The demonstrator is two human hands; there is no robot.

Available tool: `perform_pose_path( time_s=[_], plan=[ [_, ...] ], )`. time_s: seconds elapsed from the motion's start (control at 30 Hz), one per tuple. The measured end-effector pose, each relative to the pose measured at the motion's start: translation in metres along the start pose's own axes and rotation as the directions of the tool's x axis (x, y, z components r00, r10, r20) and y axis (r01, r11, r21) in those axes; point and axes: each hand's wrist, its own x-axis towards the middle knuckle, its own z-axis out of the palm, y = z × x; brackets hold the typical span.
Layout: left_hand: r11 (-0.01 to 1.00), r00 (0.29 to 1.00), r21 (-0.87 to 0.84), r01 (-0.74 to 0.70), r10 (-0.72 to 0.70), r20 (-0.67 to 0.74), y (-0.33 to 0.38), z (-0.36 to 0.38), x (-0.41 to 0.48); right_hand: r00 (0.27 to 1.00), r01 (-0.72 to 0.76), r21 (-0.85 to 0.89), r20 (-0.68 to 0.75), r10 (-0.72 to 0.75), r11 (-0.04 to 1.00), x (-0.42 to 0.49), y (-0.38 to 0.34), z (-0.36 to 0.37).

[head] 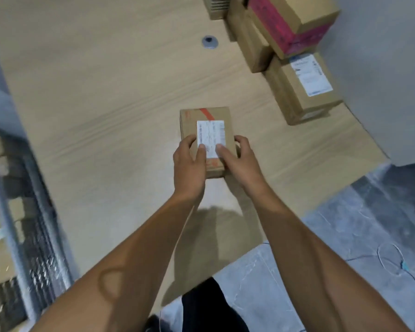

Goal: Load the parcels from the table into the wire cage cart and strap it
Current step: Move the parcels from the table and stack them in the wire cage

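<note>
A small brown parcel [207,125] with a white label and a strip of red tape is held over the wooden table [106,104]. My left hand [189,161] grips its near left side, thumb on the label. My right hand [240,159] grips its near right side, thumb on the label too. The wire cage cart [31,226] stands at the left edge of the view, blurred, with several brown parcels inside it.
More parcels are stacked at the table's far right: one with pink tape [295,22], one with a white label [302,87], a plain one [249,41]. A grey cable grommet [210,41] sits in the tabletop. Thin wires [393,262] lie on the grey floor.
</note>
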Motion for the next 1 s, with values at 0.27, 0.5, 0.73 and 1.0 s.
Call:
perform_pose_path(
  time_s=[0.27,0.5,0.73,1.0],
  plan=[
    [0.957,0.868,-0.276,0.092,-0.213,-0.449,-0.126,-0.172,-0.176,0.908,0.222,-0.066,0.378,-0.182,0.973,-0.189,0.014,0.155],
    [0.931,0.587,-0.365,0.002,-0.296,-0.753,-0.199,-0.316,-0.343,0.653,0.426,-0.036,0.704,-0.279,0.904,-0.375,0.031,0.286],
    [0.904,0.377,-0.420,-0.080,-0.362,-0.852,-0.243,-0.422,-0.437,0.436,0.532,0.007,0.854,-0.282,0.847,-0.490,0.024,0.388],
    [0.892,0.271,-0.413,0.185,-0.450,-0.851,-0.329,-0.520,-0.425,0.259,0.645,-0.083,0.959,-0.115,0.760,-0.469,-0.009,0.559]
  ],
)
